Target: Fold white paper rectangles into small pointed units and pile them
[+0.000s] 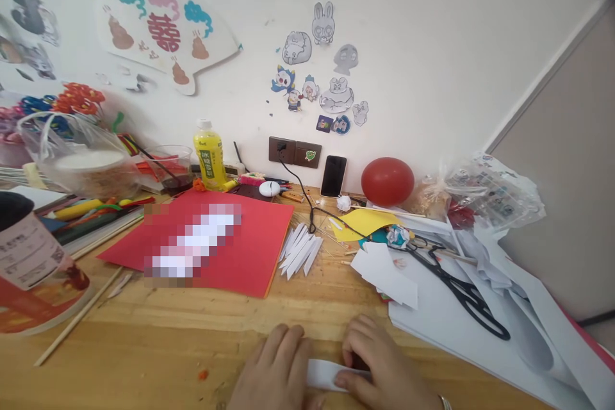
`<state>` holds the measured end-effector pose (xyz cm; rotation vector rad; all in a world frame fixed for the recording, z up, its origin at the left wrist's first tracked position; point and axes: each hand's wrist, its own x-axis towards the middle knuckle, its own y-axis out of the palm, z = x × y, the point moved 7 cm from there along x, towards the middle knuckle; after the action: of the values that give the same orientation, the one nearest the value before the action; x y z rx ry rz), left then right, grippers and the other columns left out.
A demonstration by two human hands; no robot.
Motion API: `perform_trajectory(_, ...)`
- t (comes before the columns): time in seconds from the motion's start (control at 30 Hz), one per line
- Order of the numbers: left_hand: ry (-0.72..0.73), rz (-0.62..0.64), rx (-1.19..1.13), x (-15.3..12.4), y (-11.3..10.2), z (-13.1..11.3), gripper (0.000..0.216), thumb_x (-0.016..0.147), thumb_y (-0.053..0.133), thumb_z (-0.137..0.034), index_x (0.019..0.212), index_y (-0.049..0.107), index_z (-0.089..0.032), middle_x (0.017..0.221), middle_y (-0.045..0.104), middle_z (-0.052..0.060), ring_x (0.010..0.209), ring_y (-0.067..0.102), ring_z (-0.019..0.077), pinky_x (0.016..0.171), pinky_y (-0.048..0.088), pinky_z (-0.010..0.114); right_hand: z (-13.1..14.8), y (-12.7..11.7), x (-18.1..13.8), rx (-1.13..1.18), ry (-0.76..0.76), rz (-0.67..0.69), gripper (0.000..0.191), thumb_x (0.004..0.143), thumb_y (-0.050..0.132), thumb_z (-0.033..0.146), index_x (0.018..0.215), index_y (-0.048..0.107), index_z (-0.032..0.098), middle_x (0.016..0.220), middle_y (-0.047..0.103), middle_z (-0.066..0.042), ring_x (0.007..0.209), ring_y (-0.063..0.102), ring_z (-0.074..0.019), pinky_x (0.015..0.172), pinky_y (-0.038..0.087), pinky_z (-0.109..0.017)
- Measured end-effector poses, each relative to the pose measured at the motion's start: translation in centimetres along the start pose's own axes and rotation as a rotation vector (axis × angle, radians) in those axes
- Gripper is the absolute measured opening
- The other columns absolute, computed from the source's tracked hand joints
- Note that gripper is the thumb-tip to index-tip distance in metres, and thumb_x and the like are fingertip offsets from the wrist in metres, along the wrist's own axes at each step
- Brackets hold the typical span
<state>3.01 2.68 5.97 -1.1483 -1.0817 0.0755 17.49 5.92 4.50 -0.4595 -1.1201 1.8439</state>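
Observation:
A narrow white paper strip [321,373] lies at the front edge of the wooden table, between my two hands. My left hand [273,368] is closed over its left end, fingers bent and pressed together, hiding that end. My right hand [384,362] pinches the right part, the thumb lying on top and the fingers curled. Beyond my hands, several folded white paper pieces [300,250] lie in a loose pile. Red paper sheets [254,243] spread to the left of that pile, with a blurred patch on top.
A yellow drink bottle [210,157], a white mouse [270,189], a phone [334,176] and a red balloon [387,181] line the wall. White paper [432,327] and a long black looped piece [461,295] lie right. A large cup [38,269] and wooden stick [79,320] are left.

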Motion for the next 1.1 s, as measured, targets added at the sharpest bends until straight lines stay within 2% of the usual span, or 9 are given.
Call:
perform_trajectory(0.07,-0.122,0.052,-0.189,0.7,0.3,1.3,0.012,0.077,0.066,-0.023,0.087,0.061,-0.019,0.091,0.066,0.005,0.079,0.061,0.0237,0.068,0.051,0.032,0.2,0.2,-0.1,-0.011,-0.035,-0.001,0.025,0.08,0.072,0.02,0.072,0.049,0.02,0.076,0.058,0.001,0.073,0.053,-0.0172,0.066,0.04,-0.026)
perform_trajectory(0.13,-0.186,0.061,-0.358,1.2,0.4,1.8,0.015,0.067,0.067,-0.011,0.074,0.056,-0.021,0.083,0.063,0.001,0.074,0.059,0.0208,0.066,0.049,0.029,0.5,0.2,-0.2,-0.029,-0.084,-0.016,0.022,0.083,0.07,0.021,0.073,0.05,0.02,0.075,0.059,0.0,0.072,0.053,-0.0171,0.065,0.039,-0.026)
perform_trajectory(0.23,-0.234,0.128,-0.497,1.5,0.8,1.8,0.018,0.069,0.058,-0.003,0.071,0.054,-0.02,0.078,0.062,-0.001,0.074,0.058,0.018,0.065,0.047,0.025,0.8,0.0,-0.4,-0.054,-0.123,-0.05,0.016,0.087,0.064,0.022,0.076,0.053,0.02,0.075,0.06,0.0,0.071,0.054,-0.0174,0.063,0.038,-0.027)
perform_trajectory(0.37,-0.428,0.215,-0.626,0.9,1.6,2.4,0.014,0.076,0.052,-0.009,0.07,0.057,-0.021,0.065,0.057,-0.004,0.062,0.055,0.0146,0.059,0.044,0.021,0.6,-0.4,-0.4,0.021,-0.084,-0.074,0.008,0.089,0.06,0.024,0.082,0.058,0.02,0.077,0.062,-0.001,0.073,0.056,-0.0178,0.064,0.039,-0.027)
perform_trajectory(0.47,-0.676,0.237,-0.834,0.2,2.4,3.2,0.009,0.075,0.055,-0.018,0.067,0.057,-0.021,0.061,0.053,-0.004,0.057,0.051,0.0137,0.056,0.041,0.021,0.1,-0.3,-0.3,0.099,-0.044,-0.088,0.017,0.089,0.059,0.028,0.075,0.058,0.02,0.071,0.06,-0.001,0.068,0.054,-0.0168,0.061,0.038,-0.026)
perform_trajectory(0.53,-0.781,0.229,-0.95,0.1,2.9,3.4,0.009,0.072,0.058,-0.025,0.064,0.056,-0.021,0.06,0.051,-0.004,0.057,0.05,0.014,0.055,0.04,0.021,-0.4,-0.2,-0.3,0.134,-0.013,-0.106,0.021,0.088,0.061,0.031,0.071,0.057,0.02,0.069,0.059,0.0,0.065,0.052,-0.0161,0.059,0.037,-0.025)
perform_trajectory(0.9,-0.919,0.245,-1.161,0.2,3.6,3.4,0.021,0.069,0.063,-0.039,0.064,0.056,-0.019,0.059,0.049,-0.004,0.057,0.047,0.0135,0.054,0.039,0.022,-1.7,0.3,-0.3,0.221,0.101,-0.111,0.021,0.081,0.068,0.028,0.067,0.058,0.018,0.068,0.058,0.0,0.064,0.052,-0.0157,0.06,0.037,-0.024)
perform_trajectory(1.1,-0.994,0.298,-1.236,0.2,4.0,3.3,0.025,0.066,0.064,-0.042,0.064,0.055,-0.02,0.055,0.05,-0.006,0.05,0.047,0.0121,0.053,0.04,0.023,-1.7,0.2,-0.3,0.231,0.088,-0.121,0.028,0.085,0.064,0.037,0.066,0.057,0.018,0.066,0.057,0.0,0.063,0.051,-0.0155,0.059,0.037,-0.025)
